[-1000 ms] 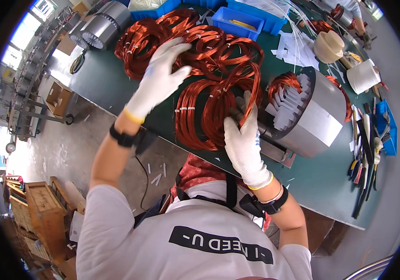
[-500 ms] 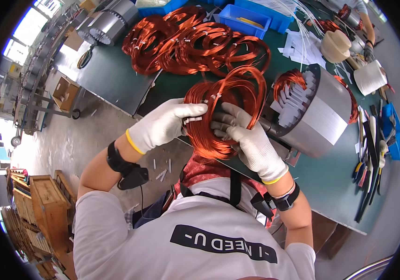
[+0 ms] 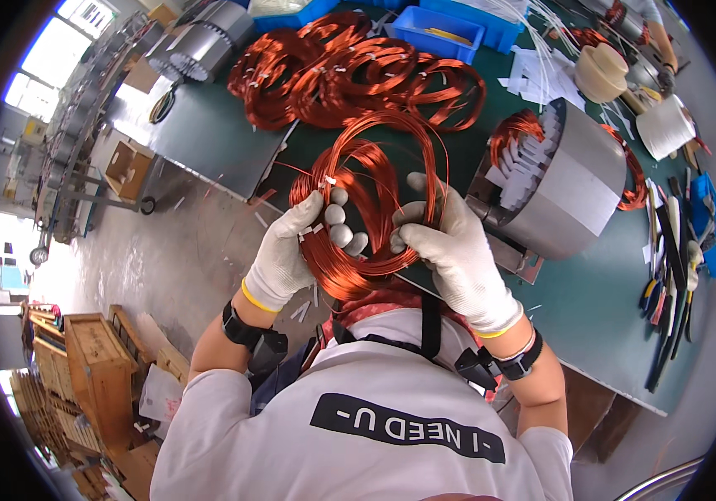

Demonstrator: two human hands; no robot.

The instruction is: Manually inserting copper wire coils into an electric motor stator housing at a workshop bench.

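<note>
Both my hands wear white gloves with yellow cuffs. Between them hangs a bundle of copper wire coils, held in front of my body at the table's edge. My left hand is closed round the bundle's left side, near small white ties. My right hand grips the right side of a coil loop that stands apart from the thicker bundle, thumb and fingers round the wire. To the right of that hand lies a grey metal stator, with copper windings and white slot liners at its open end.
More copper wire coils lie heaped at the table's back, before blue bins. At right are a white thread spool, hand tools and a blue tray. Another person's arm shows at far right.
My left hand has moved left and nearer to me with the coil bundle. One loop now stands wider apart from the rest, in my right hand.
</note>
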